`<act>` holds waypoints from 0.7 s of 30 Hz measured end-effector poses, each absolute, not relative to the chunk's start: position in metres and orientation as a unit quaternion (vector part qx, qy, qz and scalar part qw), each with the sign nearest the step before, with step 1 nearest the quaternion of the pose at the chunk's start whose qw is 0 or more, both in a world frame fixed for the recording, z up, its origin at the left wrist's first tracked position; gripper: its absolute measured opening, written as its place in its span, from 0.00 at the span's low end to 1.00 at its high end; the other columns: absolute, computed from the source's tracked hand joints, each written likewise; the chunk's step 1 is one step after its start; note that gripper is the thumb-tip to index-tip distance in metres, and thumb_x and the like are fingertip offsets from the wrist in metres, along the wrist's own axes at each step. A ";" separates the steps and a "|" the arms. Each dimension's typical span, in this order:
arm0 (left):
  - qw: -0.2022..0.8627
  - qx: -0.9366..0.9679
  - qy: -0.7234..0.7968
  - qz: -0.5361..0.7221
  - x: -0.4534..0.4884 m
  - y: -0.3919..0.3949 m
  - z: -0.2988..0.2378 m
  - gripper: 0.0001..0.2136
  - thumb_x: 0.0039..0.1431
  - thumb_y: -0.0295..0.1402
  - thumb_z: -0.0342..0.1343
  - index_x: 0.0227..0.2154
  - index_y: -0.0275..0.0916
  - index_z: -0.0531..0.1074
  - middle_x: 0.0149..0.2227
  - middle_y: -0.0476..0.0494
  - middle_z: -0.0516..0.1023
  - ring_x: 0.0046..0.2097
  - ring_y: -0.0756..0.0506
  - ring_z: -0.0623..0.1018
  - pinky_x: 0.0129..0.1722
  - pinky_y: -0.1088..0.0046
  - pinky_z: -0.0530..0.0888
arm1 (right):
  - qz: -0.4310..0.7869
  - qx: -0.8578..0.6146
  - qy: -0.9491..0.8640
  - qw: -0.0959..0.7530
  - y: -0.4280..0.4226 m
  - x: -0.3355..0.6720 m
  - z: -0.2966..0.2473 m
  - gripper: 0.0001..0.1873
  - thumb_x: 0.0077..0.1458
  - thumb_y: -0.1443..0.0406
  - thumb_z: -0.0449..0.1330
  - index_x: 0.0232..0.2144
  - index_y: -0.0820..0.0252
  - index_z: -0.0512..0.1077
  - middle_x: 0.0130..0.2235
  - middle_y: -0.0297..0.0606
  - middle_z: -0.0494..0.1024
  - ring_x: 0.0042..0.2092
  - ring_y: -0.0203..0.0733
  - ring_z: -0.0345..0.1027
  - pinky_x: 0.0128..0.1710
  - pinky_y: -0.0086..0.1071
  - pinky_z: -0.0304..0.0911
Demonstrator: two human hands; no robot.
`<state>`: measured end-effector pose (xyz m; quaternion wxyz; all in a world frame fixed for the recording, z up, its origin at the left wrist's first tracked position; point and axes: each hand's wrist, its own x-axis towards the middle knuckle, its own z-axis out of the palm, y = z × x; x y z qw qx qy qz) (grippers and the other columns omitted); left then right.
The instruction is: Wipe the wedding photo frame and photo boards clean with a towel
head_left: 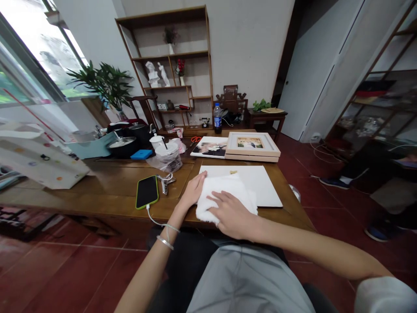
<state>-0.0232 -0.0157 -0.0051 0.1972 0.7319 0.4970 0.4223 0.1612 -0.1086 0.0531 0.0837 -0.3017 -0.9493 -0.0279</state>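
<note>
A white board (267,187) lies flat at the table's front edge, with a small yellowish mark (233,172) near its far side. Spread over its near left part is a white fluffy cloth (228,184). My right hand (233,215) rests on top of this cloth, palm down, fingers spread apart. At the board's left edge, beside the cloth, my left hand (194,189) lies with its fingers stretched forward. A silver bracelet (165,242) is on my left wrist.
A phone (147,192) with a white cable lies left of my left hand, near a metal clamp-like item (167,182). Behind the board are a framed picture (252,145), a printed picture (208,147), orange scissors (196,139), a bottle (217,117) and a bagged cup (167,154).
</note>
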 end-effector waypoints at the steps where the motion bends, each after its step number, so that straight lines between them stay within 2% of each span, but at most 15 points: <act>1: 0.198 0.734 0.495 0.420 -0.023 -0.016 -0.005 0.25 0.63 0.45 0.37 0.50 0.32 0.68 0.54 0.38 0.70 0.56 0.43 0.68 0.58 0.65 0.62 | -0.024 -0.312 -0.946 0.084 -0.101 0.163 0.054 0.20 0.50 0.66 0.54 0.47 0.63 0.69 0.57 0.49 0.64 0.60 0.52 0.51 0.58 0.46 0.46; 5: 0.194 0.744 0.491 0.410 -0.023 -0.015 -0.004 0.24 0.63 0.44 0.37 0.50 0.33 0.68 0.54 0.39 0.69 0.57 0.44 0.68 0.58 0.64 0.61 | -0.036 -0.376 -0.923 0.074 -0.060 0.162 0.050 0.23 0.49 0.67 0.53 0.49 0.65 0.68 0.55 0.50 0.66 0.60 0.53 0.51 0.58 0.47 0.46; 11: 0.181 0.746 0.490 0.414 -0.021 -0.018 0.002 0.24 0.64 0.41 0.35 0.54 0.32 0.64 0.58 0.39 0.64 0.60 0.46 0.63 0.61 0.65 0.56 | -0.078 -0.428 -0.898 0.062 -0.028 0.143 0.041 0.22 0.50 0.66 0.53 0.49 0.66 0.68 0.59 0.55 0.59 0.60 0.60 0.47 0.56 0.54 0.42; 17: 0.198 0.743 0.471 0.433 -0.023 -0.022 0.006 0.25 0.64 0.41 0.33 0.56 0.33 0.61 0.59 0.41 0.62 0.60 0.46 0.62 0.61 0.66 0.56 | -0.091 -0.310 -0.944 0.069 -0.070 0.141 0.044 0.19 0.51 0.67 0.53 0.46 0.69 0.69 0.57 0.57 0.61 0.60 0.59 0.48 0.57 0.51 0.43; 21: 0.206 0.752 0.472 0.412 -0.022 -0.023 0.005 0.25 0.64 0.41 0.32 0.55 0.32 0.63 0.57 0.39 0.65 0.59 0.45 0.64 0.60 0.65 0.58 | -0.034 -0.214 -0.974 0.061 -0.103 0.165 0.062 0.19 0.49 0.68 0.55 0.45 0.66 0.69 0.56 0.56 0.63 0.59 0.55 0.51 0.56 0.48 0.47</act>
